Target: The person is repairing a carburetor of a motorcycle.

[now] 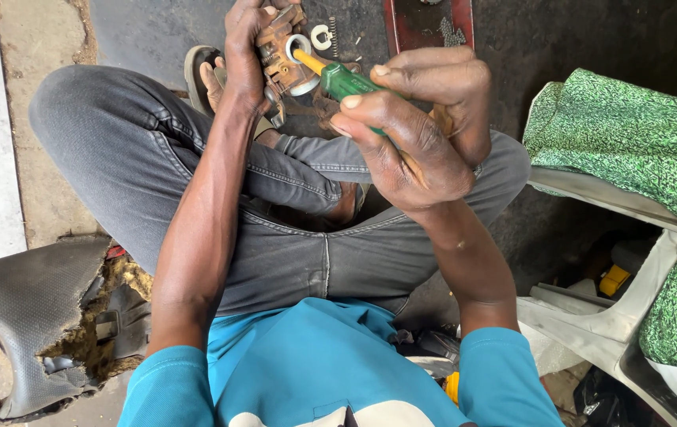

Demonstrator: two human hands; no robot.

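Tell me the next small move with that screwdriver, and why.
Probably turn the screwdriver in place: its yellow shaft already meets the rusty metal part, which the left hand grips, and the right hand is wrapped around the green handle.

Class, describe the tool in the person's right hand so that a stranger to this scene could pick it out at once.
Start at the crossed legs in grey jeans; just above them the right hand grips a screwdriver. Its green handle and yellow neck, pushed into the rusty brown metal part that the left hand holds, set it apart.
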